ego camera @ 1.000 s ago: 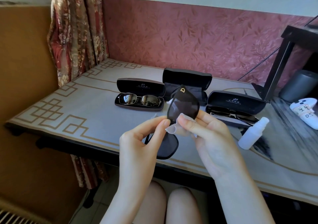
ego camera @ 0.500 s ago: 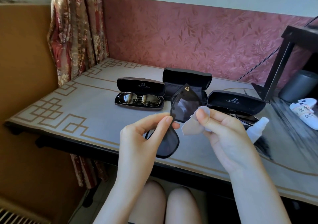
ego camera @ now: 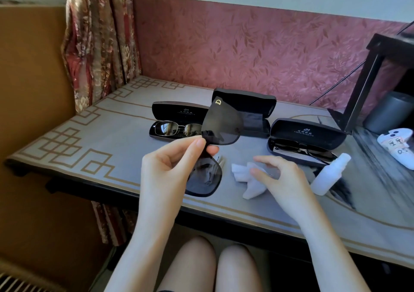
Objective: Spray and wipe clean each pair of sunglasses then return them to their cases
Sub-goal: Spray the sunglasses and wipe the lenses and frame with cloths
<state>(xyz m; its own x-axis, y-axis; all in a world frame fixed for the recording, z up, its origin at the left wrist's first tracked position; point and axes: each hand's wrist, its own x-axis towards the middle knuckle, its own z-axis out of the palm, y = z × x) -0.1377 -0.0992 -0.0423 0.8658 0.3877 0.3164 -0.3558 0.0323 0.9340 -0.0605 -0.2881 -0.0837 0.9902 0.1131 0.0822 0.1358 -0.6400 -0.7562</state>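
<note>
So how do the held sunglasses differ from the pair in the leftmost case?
The held sunglasses are large, black-framed; the cased pair is smaller, thin metal-rimmed. The left hand pinches the held sunglasses aloft; the cased pair lies in its open case. Both have dark lenses.

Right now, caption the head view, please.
Left hand pinches black sunglasses over the table; right hand open by the white cloth.

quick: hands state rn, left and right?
Left hand: pinching the black sunglasses at the bridge.
Right hand: open, fingers relaxed by the white cloth on the table.
</note>
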